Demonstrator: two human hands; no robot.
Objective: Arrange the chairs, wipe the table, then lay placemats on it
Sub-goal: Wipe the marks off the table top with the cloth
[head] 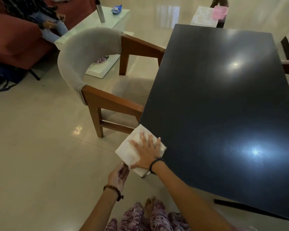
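Step in hand, judged from the scene: wiping the bench.

1. Cloth position. The white folded cloth (137,147) lies at the near left corner of the dark bench (223,105). Part of it overhangs the left edge and the near corner; only its right portion appears to rest on the top.

2. Right hand (146,153). Its grip is flat and wide: fingers straight and spread, palm pressing down on the cloth. The fingers point toward the far end of the bench.

3. Left hand (119,176). It sits off the bench, just beside the near end of the cloth, palm up, fingers relaxed. Whether the fingertips touch the cloth cannot be told. It holds nothing.

4. Governing relation. The unwiped surface lies to the right of and beyond the right hand. The long axis of the bench runs away from the person. The right hand is the nearer one for the stroke.

5. Open room. The top carries only 2 light reflections. A grey-backed wooden chair (97,75) stands at the left edge, its arms touching or just under that edge; strokes along the left edge pass near it.

6. Placemats: a pale mat (204,16) and a pink cloth (220,12) rest beyond the far end, not on the bench.
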